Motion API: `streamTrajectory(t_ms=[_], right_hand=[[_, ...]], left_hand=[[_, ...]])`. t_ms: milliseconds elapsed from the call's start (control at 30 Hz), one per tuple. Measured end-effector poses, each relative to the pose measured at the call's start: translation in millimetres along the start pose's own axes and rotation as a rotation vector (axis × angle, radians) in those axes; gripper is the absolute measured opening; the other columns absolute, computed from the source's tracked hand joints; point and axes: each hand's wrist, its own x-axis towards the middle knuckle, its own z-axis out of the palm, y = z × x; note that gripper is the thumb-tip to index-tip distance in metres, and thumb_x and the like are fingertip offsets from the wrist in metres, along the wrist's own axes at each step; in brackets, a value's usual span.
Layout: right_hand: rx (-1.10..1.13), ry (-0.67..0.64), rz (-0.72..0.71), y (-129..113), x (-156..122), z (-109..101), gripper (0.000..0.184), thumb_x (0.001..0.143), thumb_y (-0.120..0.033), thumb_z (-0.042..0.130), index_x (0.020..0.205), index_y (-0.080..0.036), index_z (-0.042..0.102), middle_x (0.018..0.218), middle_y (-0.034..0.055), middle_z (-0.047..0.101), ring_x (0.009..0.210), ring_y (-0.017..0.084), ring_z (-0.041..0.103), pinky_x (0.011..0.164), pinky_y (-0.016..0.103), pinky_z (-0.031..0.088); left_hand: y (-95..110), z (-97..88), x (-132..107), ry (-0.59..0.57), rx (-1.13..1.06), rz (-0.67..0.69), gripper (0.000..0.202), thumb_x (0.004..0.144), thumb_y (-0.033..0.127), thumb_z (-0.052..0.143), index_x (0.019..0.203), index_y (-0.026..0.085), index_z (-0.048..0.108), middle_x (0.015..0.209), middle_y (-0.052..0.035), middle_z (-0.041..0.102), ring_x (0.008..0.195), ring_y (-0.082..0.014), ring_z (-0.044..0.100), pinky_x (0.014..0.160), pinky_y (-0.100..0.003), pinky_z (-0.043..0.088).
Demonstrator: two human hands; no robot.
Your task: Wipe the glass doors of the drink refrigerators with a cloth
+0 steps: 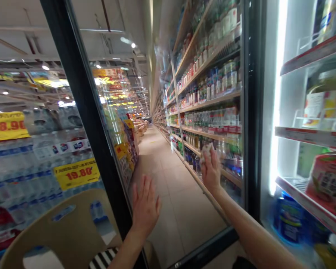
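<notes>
My left hand (145,206) lies flat with fingers spread against the glass of an opened fridge door (162,123), near its black frame (81,97). My right hand (211,169) is higher on the same glass, closed on a small crumpled white cloth (206,150) that it presses to the pane. Through the glass I see a long store aisle with shelves of bottles.
To the right the lit fridge interior (310,130) holds shelves with cartons and bottles. A tan plastic chair back (64,228) stands at the lower left. Stacked water packs with yellow price signs (77,173) fill the left side.
</notes>
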Motion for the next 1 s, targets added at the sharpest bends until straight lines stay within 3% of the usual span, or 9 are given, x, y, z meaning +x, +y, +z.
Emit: streamTrajectory(t_ms=[100,300,367,500,600,667,833,933,1000], right_hand=[[0.026,-0.032,0.017,-15.1,-9.3,-1.0,0.060,0.087,-0.014,0.039,0.144,-0.026,0.023,0.153,0.0061,0.016,0.141,0.027,0.016,0.107,0.053,0.033],[0.128,-0.281,-0.544,-61.2,-62.7,-1.7,0.047,0.083,-0.009,0.045,0.124,-0.030,0.053,0.146,-0.0042,0.036,0.139,0.019,0.023,0.113,0.042,0.030],[0.085,-0.284,-0.486,-35.4,-70.4,-7.7,0.050,0.082,-0.008,0.045,0.126,-0.031,0.051,0.146,-0.0032,0.035,0.139,0.019,0.022,0.113,0.043,0.029],[-0.038,-0.157,-0.024,40.8,-61.1,-17.7,0.060,0.086,-0.012,0.041,0.142,-0.028,0.027,0.154,0.0047,0.015,0.141,0.025,0.016,0.109,0.050,0.032],[-0.069,-0.061,0.215,53.4,-51.7,-16.7,0.061,0.089,-0.015,0.035,0.146,-0.026,0.013,0.155,0.0074,0.009,0.141,0.026,0.013,0.108,0.053,0.031],[-0.042,-0.085,0.170,30.4,-55.1,-13.5,0.063,0.088,-0.013,0.035,0.146,-0.026,0.013,0.154,0.0067,0.010,0.142,0.026,0.011,0.108,0.055,0.030],[0.090,-0.295,-0.309,-38.9,-88.1,-9.5,0.060,0.081,-0.005,0.040,0.137,-0.027,0.038,0.150,0.0003,0.028,0.141,0.025,0.016,0.108,0.048,0.037],[0.079,-0.338,-0.409,-20.9,-96.6,-16.3,0.056,0.081,-0.006,0.043,0.131,-0.032,0.046,0.147,-0.0035,0.035,0.139,0.021,0.022,0.109,0.044,0.037],[0.018,-0.284,-0.262,12.9,-91.2,-21.9,0.061,0.081,-0.006,0.043,0.136,-0.032,0.038,0.150,-0.0016,0.028,0.140,0.022,0.020,0.108,0.046,0.036]], left_hand=[[14.1,12.4,-6.9,-0.012,0.011,0.045,0.071,0.084,0.018,0.050,0.144,0.008,0.014,0.139,-0.0199,0.042,0.140,-0.0223,0.012,0.112,-0.047,0.014],[14.4,31.0,-12.5,0.038,0.030,0.077,0.069,0.086,0.028,0.051,0.143,0.007,0.017,0.139,-0.0203,0.040,0.140,-0.0217,0.012,0.113,-0.046,0.010],[10.9,31.2,-13.3,0.023,0.032,0.079,0.070,0.086,0.029,0.052,0.143,0.008,0.017,0.139,-0.0189,0.040,0.140,-0.0215,0.013,0.114,-0.045,0.010],[14.4,28.9,-13.1,0.004,0.033,0.054,0.071,0.086,0.026,0.051,0.144,0.010,0.014,0.141,-0.0175,0.038,0.139,-0.0218,0.014,0.113,-0.047,0.011],[26.8,30.6,-12.2,0.003,0.010,0.086,0.070,0.087,0.026,0.049,0.144,0.010,0.013,0.140,-0.0161,0.039,0.139,-0.0206,0.014,0.114,-0.046,0.011],[35.6,34.1,-12.1,-0.021,-0.002,0.107,0.069,0.087,0.026,0.048,0.144,0.011,0.014,0.140,-0.0152,0.040,0.139,-0.0203,0.015,0.114,-0.045,0.011],[41.3,43.0,-14.4,-0.053,0.020,0.075,0.069,0.087,0.028,0.048,0.145,0.011,0.013,0.139,-0.0164,0.040,0.137,-0.0226,0.020,0.113,-0.048,0.011],[36.7,43.7,-15.9,-0.055,0.006,0.090,0.070,0.087,0.028,0.048,0.145,0.012,0.012,0.139,-0.0155,0.041,0.137,-0.0218,0.022,0.114,-0.046,0.011],[35.6,42.3,-16.3,-0.061,-0.012,0.075,0.070,0.087,0.027,0.048,0.145,0.013,0.011,0.138,-0.0144,0.043,0.136,-0.0211,0.024,0.114,-0.045,0.012]])
